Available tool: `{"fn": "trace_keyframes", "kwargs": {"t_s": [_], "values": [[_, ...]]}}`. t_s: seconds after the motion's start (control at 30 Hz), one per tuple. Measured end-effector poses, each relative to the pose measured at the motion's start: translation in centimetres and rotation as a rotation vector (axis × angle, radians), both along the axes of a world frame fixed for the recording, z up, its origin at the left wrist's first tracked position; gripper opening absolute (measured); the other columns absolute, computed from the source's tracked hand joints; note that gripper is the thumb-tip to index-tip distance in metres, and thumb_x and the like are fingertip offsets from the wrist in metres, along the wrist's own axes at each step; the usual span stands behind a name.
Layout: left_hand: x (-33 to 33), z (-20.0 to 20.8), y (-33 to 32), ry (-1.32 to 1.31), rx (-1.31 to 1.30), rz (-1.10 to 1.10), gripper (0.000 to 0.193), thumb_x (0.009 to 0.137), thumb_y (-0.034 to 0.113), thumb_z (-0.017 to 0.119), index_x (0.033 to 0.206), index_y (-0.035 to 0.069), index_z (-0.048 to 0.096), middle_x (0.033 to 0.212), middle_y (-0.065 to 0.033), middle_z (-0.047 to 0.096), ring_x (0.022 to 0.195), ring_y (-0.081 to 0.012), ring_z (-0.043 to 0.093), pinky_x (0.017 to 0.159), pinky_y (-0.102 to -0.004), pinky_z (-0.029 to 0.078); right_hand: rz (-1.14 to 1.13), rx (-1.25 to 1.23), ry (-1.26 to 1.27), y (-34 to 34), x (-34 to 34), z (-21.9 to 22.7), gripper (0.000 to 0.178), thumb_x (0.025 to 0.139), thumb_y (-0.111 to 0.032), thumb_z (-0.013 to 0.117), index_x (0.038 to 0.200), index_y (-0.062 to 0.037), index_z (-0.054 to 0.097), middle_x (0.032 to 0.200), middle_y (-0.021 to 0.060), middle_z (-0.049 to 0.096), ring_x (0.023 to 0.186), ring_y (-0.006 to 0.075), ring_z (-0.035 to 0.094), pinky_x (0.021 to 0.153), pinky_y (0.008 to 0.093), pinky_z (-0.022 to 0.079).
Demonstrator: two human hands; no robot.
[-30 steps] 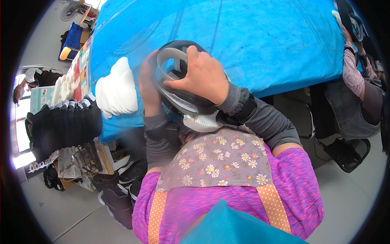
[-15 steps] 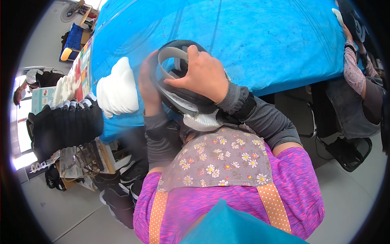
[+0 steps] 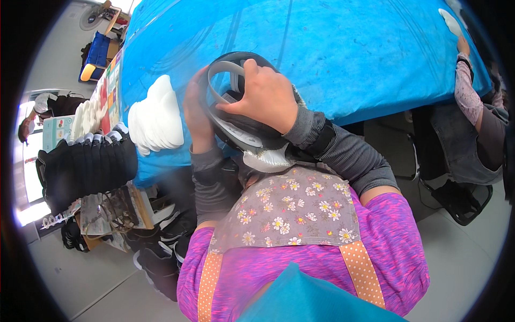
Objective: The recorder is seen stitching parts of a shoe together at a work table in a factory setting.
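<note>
A black shoe upper (image 3: 262,132) with a pale band (image 3: 213,80) looped round its opening is held up over the table's near edge. My left hand (image 3: 196,112) is wrapped round its left side; part of that hand's fingers is hidden behind it. From the right, my right hand (image 3: 267,96) pinches the pale band, its thumb reaching inside the opening and its fingers curled at the rim. At the lower end, a whitish, shiny edge (image 3: 266,160) of padding sticks out near my apron. The far side of the upper cannot be seen.
A blue cloth covers the table (image 3: 343,48). White foot-shaped pads (image 3: 156,115) lie stacked at the left, with a row of black uppers (image 3: 88,166) beyond. Dark shoes (image 3: 156,263) sit low on the left. A co-worker's hand (image 3: 463,45) touches a white pad (image 3: 449,22) at far right.
My hands keep their hold on the upper, with only a slight shift of the right hand. At far right the co-worker's hand has moved, and the white pad there shows more fully.
</note>
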State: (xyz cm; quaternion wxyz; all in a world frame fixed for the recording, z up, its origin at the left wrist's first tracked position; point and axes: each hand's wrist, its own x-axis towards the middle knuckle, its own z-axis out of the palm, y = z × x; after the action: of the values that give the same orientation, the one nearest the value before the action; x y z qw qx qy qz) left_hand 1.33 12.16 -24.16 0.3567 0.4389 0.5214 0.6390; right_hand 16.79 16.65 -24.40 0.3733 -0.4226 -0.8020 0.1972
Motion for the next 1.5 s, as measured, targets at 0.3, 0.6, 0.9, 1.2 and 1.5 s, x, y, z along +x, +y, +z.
{"fn": "trace_keyframes", "kwargs": {"t_s": [0.3,0.6,0.9,1.2,1.5], "values": [[-0.59,-0.53,-0.05,-0.015,0.025,-0.022,0.052,0.102,0.032,0.033,0.132,-0.008,0.048,0.131,-0.0182,0.055,0.124,-0.0262,0.051,0.108,-0.0380,0.036,0.005,0.019,0.018,0.04,-0.26,-0.36,0.073,0.063,-0.061,0.080,0.089,0.0005,0.049,0.068,0.0163,0.060,0.062,0.0326,0.064,0.055,0.0406,0.053],[-0.15,-0.24,0.22,-0.014,-0.002,0.013,0.055,0.101,0.034,0.029,0.130,-0.007,0.051,0.127,-0.0167,0.058,0.120,-0.0246,0.053,0.105,-0.0353,0.037,-0.004,0.029,0.030,-0.18,0.18,-0.28,0.066,0.068,-0.057,0.078,0.087,0.0002,0.049,0.065,0.0163,0.059,0.059,0.0329,0.063,0.053,0.0411,0.053],[0.03,-0.02,0.33,-0.048,-0.011,0.018,0.054,0.102,0.034,0.029,0.130,-0.007,0.051,0.128,-0.0169,0.058,0.120,-0.0249,0.053,0.106,-0.0354,0.037,-0.005,0.017,-0.015,-0.33,0.46,-0.50,0.069,0.063,-0.056,0.080,0.090,0.0005,0.052,0.068,0.0119,0.062,0.064,0.0289,0.066,0.055,0.0374,0.055],[-0.45,-0.52,0.18,-0.019,0.013,0.012,0.054,0.102,0.033,0.029,0.130,-0.008,0.051,0.127,-0.0171,0.058,0.120,-0.0251,0.053,0.106,-0.0357,0.037,0.004,0.001,0.020,-0.17,0.16,-0.43,0.068,0.066,-0.057,0.079,0.090,-0.0001,0.050,0.068,0.0168,0.061,0.063,0.0338,0.064,0.055,0.0417,0.053],[-0.15,-0.19,0.04,-0.015,0.006,0.002,0.054,0.102,0.034,0.030,0.130,-0.007,0.050,0.127,-0.0166,0.058,0.120,-0.0246,0.053,0.106,-0.0350,0.037,-0.009,0.010,0.014,0.05,-0.17,-0.60,0.068,0.066,-0.059,0.078,0.090,-0.0010,0.050,0.068,0.0154,0.061,0.062,0.0327,0.064,0.054,0.0414,0.053]]}}
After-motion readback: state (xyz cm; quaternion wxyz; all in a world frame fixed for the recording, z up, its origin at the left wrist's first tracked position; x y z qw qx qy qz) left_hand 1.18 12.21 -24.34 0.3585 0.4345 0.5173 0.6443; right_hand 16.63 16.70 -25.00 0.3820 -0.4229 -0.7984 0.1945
